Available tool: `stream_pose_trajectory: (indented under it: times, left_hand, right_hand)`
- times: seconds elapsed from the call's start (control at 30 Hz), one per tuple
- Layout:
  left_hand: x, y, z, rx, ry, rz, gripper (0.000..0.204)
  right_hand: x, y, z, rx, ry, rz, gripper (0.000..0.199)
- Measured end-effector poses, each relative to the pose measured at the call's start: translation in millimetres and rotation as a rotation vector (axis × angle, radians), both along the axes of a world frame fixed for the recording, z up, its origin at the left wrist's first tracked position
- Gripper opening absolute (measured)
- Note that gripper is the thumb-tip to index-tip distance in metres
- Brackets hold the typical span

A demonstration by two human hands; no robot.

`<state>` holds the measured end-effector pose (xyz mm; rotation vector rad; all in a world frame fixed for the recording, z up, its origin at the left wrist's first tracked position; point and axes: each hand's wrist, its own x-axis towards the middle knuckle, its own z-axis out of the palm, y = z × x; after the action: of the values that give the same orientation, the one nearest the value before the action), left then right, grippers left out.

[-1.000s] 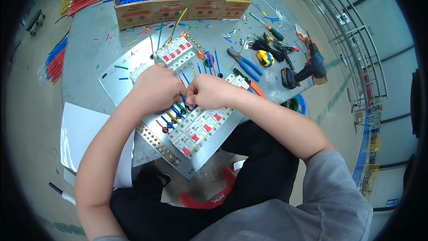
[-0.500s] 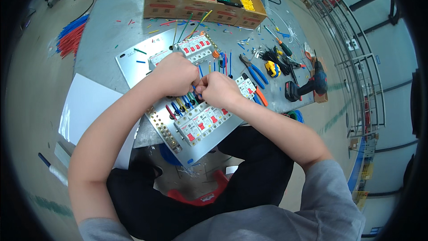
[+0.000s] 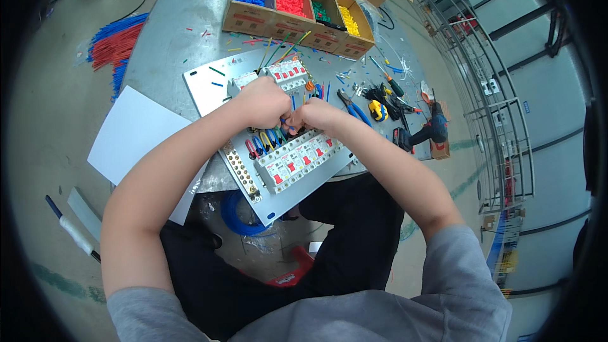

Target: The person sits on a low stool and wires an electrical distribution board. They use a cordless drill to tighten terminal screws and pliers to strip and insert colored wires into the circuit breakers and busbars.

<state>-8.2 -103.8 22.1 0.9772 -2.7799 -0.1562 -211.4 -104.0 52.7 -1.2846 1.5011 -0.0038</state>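
Note:
Over the middle of a metal mounting panel, my left hand and right hand meet with fingers closed. They pinch a thin blue wire, mostly hidden by the fingers. White circuit breakers with red switches form a row below my hands. Another breaker row sits above them. Short coloured wires, looped red, yellow, blue and green, rise beside the lower row, left of my fingers. A brass terminal strip lines the panel's left part. Several loose wire ends stick up behind my right hand.
A divided cardboard box of blue, red, green and yellow caps stands at the back. Blue-handled pliers, a yellow tape measure, a screwdriver and a cordless drill lie right. White sheets overhang the table's left edge.
The whole view has shifted, with panel and table appearing slightly further right. My hands stay together at the same spot on the panel, still pinching.

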Motion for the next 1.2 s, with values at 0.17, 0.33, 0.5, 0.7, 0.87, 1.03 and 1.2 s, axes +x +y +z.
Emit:
stream_pose_trajectory:
  times: [0.17, 0.33, 0.5, 0.7, 0.87, 1.03, 1.2]
  left_hand:
    - [-1, 3, 3, 0.038, -0.021, 0.050, 0.009]
    - [-4, 3, 8, 0.058, 0.019, 0.057, 0.015]
    - [-1, 4, 14, 0.119, 0.012, 0.050, 0.019]
    - [-1, 2, 14, 0.158, -0.018, 0.066, 0.023]
    - [-8, 6, 14, 0.062, -0.037, 0.043, 0.016]
    - [-4, 7, 10, 0.022, -0.008, 0.024, 0.013]
    - [-3, 7, 6, -0.027, -0.015, 0.018, 0.013]
  right_hand:
    - [7, -4, 14, 0.052, 0.091, 0.069, 0.018]
    - [5, -22, 19, 0.188, 0.168, 0.134, 0.021]
    - [12, -35, 26, 0.324, 0.286, 0.159, 0.001]
    - [14, -31, 30, 0.268, 0.284, 0.202, 0.006]
    - [4, -22, 30, 0.177, 0.314, 0.263, 0.012]
    - [10, 1, 26, 0.074, 0.336, 0.249, 0.016]
    - [16, 3, 24, 0.047, 0.383, 0.262, 0.019]
